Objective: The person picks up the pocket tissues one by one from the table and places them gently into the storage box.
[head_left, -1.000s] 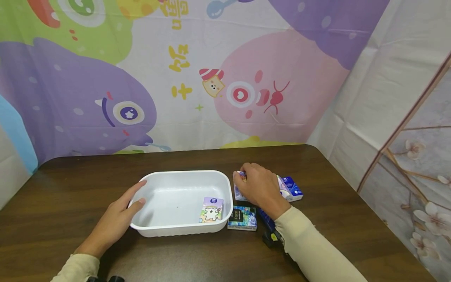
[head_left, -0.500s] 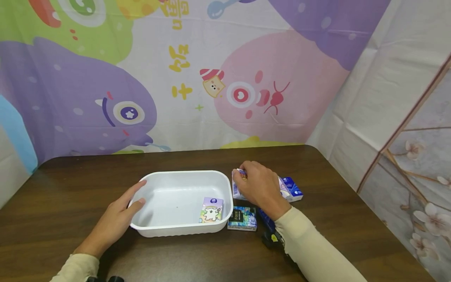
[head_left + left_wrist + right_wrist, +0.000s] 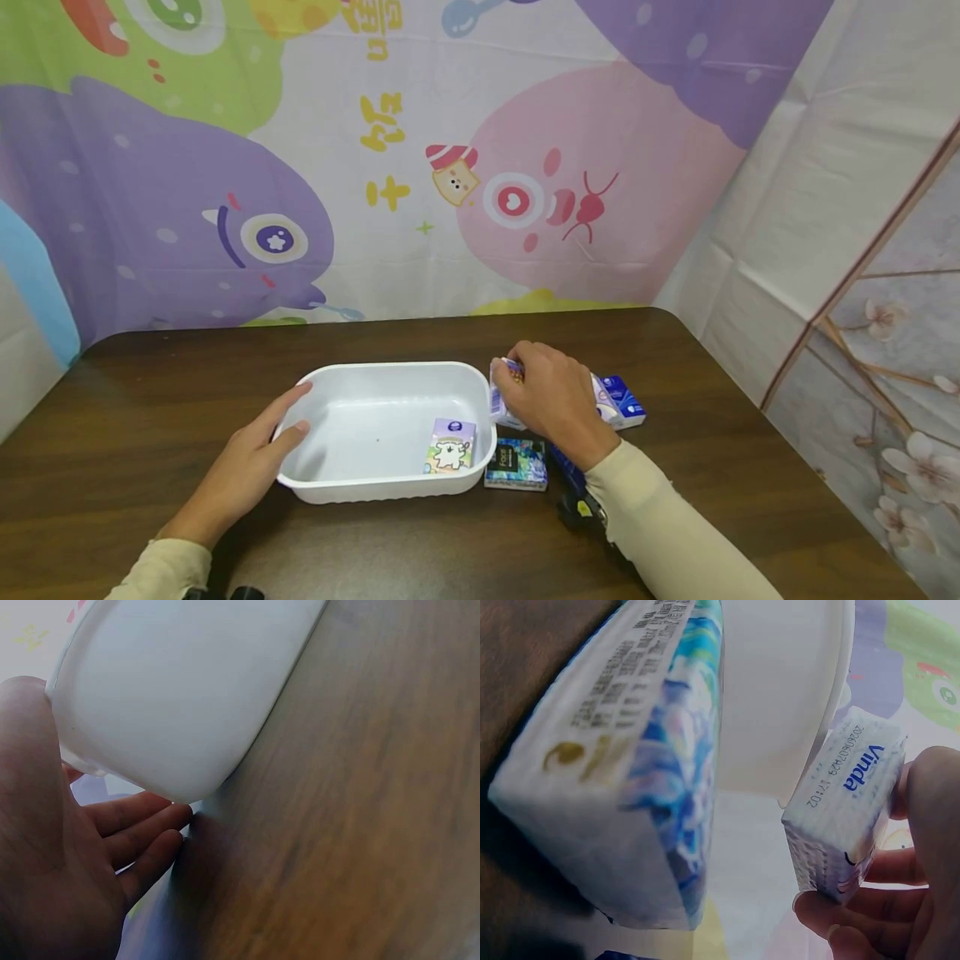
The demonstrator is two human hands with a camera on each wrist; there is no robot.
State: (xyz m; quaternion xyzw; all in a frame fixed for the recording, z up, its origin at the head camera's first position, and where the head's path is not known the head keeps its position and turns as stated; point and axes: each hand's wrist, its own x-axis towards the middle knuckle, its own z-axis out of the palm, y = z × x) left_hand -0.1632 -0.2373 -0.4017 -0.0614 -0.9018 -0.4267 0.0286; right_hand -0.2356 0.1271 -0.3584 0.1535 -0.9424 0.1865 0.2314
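The brown wood-grain table (image 3: 375,546) runs out on the near side of the tub (image 3: 378,492). At the tub's left end, the left hand (image 3: 243,458) hooks thumb and forefinger over the rim, other fingers spread along the outside wall. The tub is smooth, glossy white plastic with rounded corners; it should be light and stiff, apt to skid, and best steadied by its rim.

Just beyond the tub's near right corner lies a boxy packet (image 3: 517,464) in shiny blue-green floral wrap. Inside the tub, near its right wall, sits a lilac packet (image 3: 450,447) with a white cartoon animal.

By the tub's right end, the right hand (image 3: 551,396) pinches the tissue packet (image 3: 847,795) between thumb and fingertips; whether the packet touches the rim I can't tell. Its end is puckered white film marked "Vinda". It ought to be very light, soft and a little slick: hold it across its sides without squashing. Farther right of the tub lies a dark-blue packet (image 3: 624,402). Behind the tub hangs a creased cartoon cloth (image 3: 390,275).
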